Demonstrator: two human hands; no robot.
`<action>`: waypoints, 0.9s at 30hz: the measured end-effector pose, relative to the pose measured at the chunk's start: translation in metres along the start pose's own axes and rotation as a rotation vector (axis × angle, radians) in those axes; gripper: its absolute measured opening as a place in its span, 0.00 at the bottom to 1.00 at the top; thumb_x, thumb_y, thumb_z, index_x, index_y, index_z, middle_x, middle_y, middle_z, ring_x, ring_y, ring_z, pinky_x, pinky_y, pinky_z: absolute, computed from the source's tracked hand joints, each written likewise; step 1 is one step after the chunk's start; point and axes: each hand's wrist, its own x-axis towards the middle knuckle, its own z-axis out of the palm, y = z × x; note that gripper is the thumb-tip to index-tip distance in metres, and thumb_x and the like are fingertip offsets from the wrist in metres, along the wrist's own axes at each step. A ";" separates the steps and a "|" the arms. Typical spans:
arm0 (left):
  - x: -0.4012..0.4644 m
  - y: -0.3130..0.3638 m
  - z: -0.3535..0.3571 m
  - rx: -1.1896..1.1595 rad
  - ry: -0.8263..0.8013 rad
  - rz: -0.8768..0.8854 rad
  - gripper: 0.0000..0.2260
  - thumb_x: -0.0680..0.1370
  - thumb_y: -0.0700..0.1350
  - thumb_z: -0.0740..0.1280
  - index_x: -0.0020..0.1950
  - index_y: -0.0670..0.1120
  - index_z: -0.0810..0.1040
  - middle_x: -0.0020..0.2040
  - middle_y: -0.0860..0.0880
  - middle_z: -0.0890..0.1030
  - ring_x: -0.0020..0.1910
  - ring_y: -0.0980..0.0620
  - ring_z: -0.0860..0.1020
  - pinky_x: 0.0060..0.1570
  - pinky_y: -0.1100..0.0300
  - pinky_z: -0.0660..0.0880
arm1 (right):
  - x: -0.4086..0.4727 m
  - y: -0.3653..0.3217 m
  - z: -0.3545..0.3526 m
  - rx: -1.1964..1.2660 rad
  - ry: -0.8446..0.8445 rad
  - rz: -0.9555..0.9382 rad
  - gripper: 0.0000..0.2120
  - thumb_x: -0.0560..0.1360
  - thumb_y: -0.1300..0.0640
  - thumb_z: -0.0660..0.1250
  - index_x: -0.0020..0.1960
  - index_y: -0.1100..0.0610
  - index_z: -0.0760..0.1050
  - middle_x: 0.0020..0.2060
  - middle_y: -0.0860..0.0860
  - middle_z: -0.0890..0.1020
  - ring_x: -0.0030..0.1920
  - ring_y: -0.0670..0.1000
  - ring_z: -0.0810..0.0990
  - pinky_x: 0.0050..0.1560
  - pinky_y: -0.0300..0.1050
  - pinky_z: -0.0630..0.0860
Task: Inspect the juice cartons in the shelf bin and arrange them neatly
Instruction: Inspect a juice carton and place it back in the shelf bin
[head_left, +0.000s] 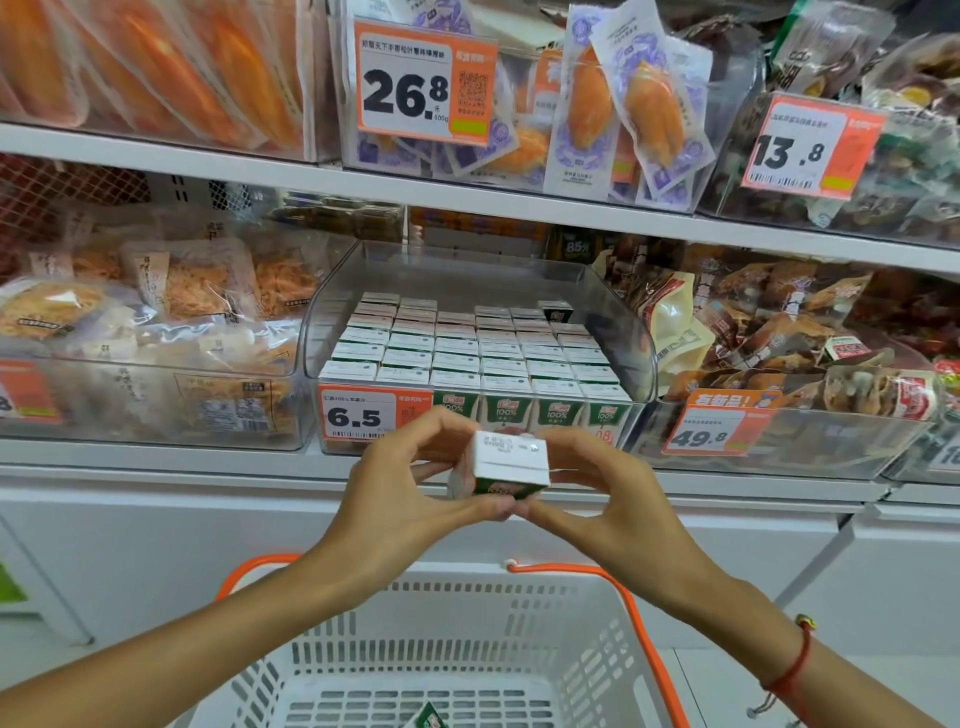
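Observation:
A small green and white juice carton (510, 462) is held in front of the shelf, its white top with printed date facing me. My left hand (410, 478) grips its left side with thumb below and fingers above. My right hand (592, 480) pinches its right side the same way. Behind them a clear plastic shelf bin (631, 322) holds several tidy rows of the same cartons (467, 353), tops up. One dark carton (556, 310) at the back right stands out of line. Another carton (428, 717) lies in the basket below.
A white shopping basket (467, 623) with orange handles sits under my arms. An orange 6.5 price tag (363, 413) hangs on the bin front. Bins of snack packets (156, 312) lie left and bagged snacks (779, 332) right. A white shelf edge (208, 460) runs below.

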 end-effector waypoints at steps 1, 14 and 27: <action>-0.001 0.001 -0.001 0.011 -0.012 0.040 0.19 0.64 0.44 0.81 0.51 0.52 0.79 0.51 0.59 0.84 0.54 0.60 0.81 0.54 0.70 0.74 | -0.001 0.000 -0.001 -0.003 0.010 -0.032 0.22 0.70 0.52 0.75 0.62 0.47 0.74 0.56 0.40 0.82 0.57 0.41 0.80 0.56 0.35 0.77; 0.003 -0.002 -0.011 0.484 -0.055 0.652 0.16 0.75 0.44 0.71 0.62 0.50 0.76 0.62 0.54 0.78 0.65 0.58 0.75 0.66 0.61 0.72 | -0.003 0.007 -0.001 -0.269 0.216 -0.315 0.19 0.70 0.60 0.74 0.57 0.51 0.71 0.57 0.36 0.74 0.59 0.32 0.74 0.55 0.30 0.74; 0.012 -0.007 -0.009 -0.290 -0.065 -0.275 0.24 0.67 0.50 0.74 0.62 0.57 0.76 0.55 0.56 0.84 0.56 0.59 0.81 0.53 0.65 0.79 | -0.002 0.005 -0.005 -0.100 -0.041 -0.036 0.32 0.73 0.51 0.73 0.72 0.40 0.64 0.62 0.34 0.77 0.61 0.37 0.76 0.61 0.32 0.73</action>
